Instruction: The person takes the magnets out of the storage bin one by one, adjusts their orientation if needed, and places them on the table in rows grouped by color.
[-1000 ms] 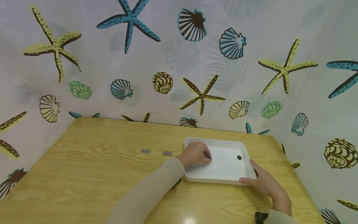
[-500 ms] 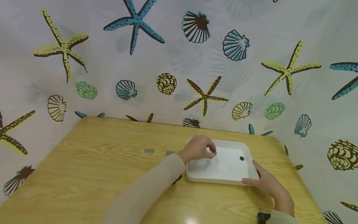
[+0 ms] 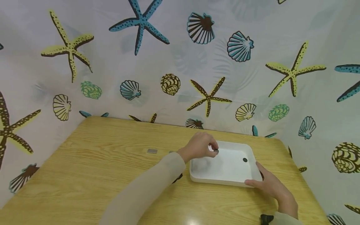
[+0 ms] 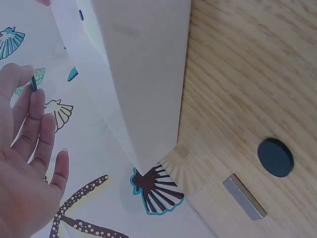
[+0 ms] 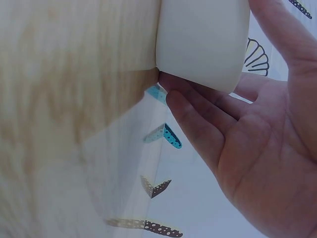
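Note:
My left hand is over the left part of a shallow white tray. Between thumb and index finger it pinches a small dark disc, held on edge above the tray floor. A second dark disc lies flat inside the tray near its right end. My right hand grips the tray's front right corner, thumb at the front rim. In the right wrist view, fingers of that hand reach round the tray's outer wall and under its bottom edge.
A flat grey metal bar lies on the wooden table left of the tray. Another bar and a dark disc lie near the tray in the left wrist view. A shell-patterned curtain hangs behind the table.
My left hand has risen a little from the tray floor with the disc between its fingertips. My right hand keeps its grip on the tray. The head view has shifted slightly.

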`<action>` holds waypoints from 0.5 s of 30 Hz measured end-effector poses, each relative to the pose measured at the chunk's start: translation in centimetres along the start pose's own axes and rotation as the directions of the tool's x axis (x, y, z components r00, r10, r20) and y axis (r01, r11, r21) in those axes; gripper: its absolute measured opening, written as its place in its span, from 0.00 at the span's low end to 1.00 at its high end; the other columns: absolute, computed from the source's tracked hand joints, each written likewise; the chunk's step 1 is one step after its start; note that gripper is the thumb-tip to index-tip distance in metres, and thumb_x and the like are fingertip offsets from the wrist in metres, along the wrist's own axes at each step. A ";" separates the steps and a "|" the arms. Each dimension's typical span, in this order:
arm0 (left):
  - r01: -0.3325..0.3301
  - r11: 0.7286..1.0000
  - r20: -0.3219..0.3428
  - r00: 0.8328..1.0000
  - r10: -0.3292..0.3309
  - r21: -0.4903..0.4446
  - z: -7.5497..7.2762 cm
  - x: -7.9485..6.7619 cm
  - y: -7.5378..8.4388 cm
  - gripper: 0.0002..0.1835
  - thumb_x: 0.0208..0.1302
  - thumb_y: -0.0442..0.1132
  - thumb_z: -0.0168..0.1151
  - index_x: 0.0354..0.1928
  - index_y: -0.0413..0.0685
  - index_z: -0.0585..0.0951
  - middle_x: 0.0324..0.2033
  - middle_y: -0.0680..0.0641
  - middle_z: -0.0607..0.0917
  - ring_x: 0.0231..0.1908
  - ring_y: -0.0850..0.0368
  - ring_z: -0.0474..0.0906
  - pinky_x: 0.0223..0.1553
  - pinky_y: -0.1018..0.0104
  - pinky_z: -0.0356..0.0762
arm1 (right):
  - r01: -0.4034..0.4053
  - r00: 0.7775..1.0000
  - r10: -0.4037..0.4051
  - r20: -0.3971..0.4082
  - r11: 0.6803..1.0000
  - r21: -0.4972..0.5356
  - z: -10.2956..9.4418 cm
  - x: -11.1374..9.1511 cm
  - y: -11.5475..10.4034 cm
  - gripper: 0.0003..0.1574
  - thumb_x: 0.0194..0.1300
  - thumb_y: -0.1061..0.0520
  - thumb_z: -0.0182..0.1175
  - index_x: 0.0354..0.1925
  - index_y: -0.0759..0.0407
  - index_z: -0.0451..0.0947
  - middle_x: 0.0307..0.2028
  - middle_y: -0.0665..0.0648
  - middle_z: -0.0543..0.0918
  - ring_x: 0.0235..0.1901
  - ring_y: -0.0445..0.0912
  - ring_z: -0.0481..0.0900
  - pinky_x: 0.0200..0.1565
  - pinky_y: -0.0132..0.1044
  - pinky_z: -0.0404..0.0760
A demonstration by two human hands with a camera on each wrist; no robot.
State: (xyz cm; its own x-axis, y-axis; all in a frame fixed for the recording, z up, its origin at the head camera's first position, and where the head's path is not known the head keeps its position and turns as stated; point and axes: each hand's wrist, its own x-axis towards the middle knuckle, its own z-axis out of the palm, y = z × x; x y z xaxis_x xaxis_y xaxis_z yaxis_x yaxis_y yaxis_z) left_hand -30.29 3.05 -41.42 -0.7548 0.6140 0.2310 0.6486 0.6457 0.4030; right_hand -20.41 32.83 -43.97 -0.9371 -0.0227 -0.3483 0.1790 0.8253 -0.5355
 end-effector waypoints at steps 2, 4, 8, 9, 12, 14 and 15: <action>0.005 1.000 0.002 1.000 -0.005 0.002 -0.1 -0.2 -0.1 0.06 0.64 0.47 0.72 0.39 0.57 0.92 0.37 0.58 0.90 0.41 0.61 0.83 0.54 0.61 0.73 | 0.000 1.000 0.000 0.002 1.000 0.000 0.0 0.0 -0.1 0.82 0.55 0.23 0.68 0.82 0.64 0.35 0.79 0.77 0.45 0.78 0.74 0.45 0.74 0.71 0.52; 0.011 1.000 0.004 1.000 -0.011 0.004 -0.2 -0.5 -0.2 0.06 0.65 0.47 0.72 0.39 0.57 0.92 0.37 0.58 0.90 0.40 0.63 0.82 0.54 0.61 0.73 | 0.001 1.000 -0.001 0.005 1.000 0.003 0.1 0.0 -0.1 0.82 0.55 0.23 0.68 0.82 0.65 0.35 0.79 0.77 0.44 0.78 0.74 0.45 0.74 0.71 0.51; 0.024 1.000 -0.001 1.000 -0.024 0.004 -0.4 -1.1 -0.7 0.05 0.64 0.46 0.73 0.38 0.56 0.92 0.36 0.58 0.90 0.41 0.61 0.82 0.56 0.59 0.73 | 0.004 1.000 -0.004 0.010 1.000 0.005 0.1 0.0 -0.1 0.81 0.56 0.24 0.68 0.82 0.64 0.35 0.79 0.77 0.44 0.78 0.75 0.45 0.74 0.72 0.51; 0.024 1.000 -0.005 1.000 -0.024 0.005 -0.5 -1.2 -0.8 0.05 0.64 0.46 0.73 0.38 0.56 0.92 0.36 0.58 0.90 0.41 0.60 0.82 0.56 0.58 0.74 | 0.001 1.000 -0.001 0.011 1.000 0.005 0.1 0.0 -0.1 0.81 0.56 0.24 0.68 0.82 0.64 0.35 0.79 0.77 0.44 0.78 0.75 0.44 0.74 0.72 0.51; 0.037 0.999 -0.012 0.999 -0.037 0.005 -0.7 -1.9 -1.4 0.05 0.63 0.46 0.73 0.37 0.56 0.91 0.36 0.57 0.89 0.42 0.59 0.83 0.57 0.57 0.74 | -0.004 1.000 0.004 0.012 1.000 0.003 0.1 0.0 -0.1 0.82 0.56 0.23 0.68 0.82 0.64 0.34 0.79 0.77 0.44 0.78 0.75 0.44 0.74 0.72 0.52; 0.047 0.999 -0.020 0.999 -0.046 0.008 -0.8 -2.4 -1.8 0.05 0.63 0.45 0.73 0.37 0.56 0.91 0.36 0.57 0.89 0.42 0.59 0.82 0.58 0.57 0.74 | -0.006 1.000 0.006 0.016 1.000 0.003 0.0 -0.1 -0.1 0.82 0.56 0.23 0.67 0.82 0.64 0.34 0.79 0.78 0.44 0.78 0.75 0.44 0.73 0.72 0.52; 0.053 0.999 -0.021 0.998 -0.053 0.008 -0.9 -2.6 -2.0 0.05 0.63 0.45 0.74 0.37 0.55 0.91 0.36 0.57 0.89 0.41 0.59 0.82 0.59 0.56 0.73 | -0.008 1.000 0.008 0.016 1.000 0.003 0.0 -0.1 -0.1 0.82 0.56 0.22 0.67 0.82 0.64 0.34 0.79 0.77 0.43 0.78 0.75 0.44 0.73 0.72 0.52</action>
State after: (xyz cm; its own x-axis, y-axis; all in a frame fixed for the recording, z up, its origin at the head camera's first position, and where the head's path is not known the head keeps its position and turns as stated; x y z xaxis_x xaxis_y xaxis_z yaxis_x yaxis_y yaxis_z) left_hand -29.73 -0.27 -42.08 -0.7898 0.5693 0.2284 0.6086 0.6809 0.4074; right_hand -20.36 32.79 -43.89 -0.9306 -0.0249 -0.3652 0.1878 0.8240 -0.5346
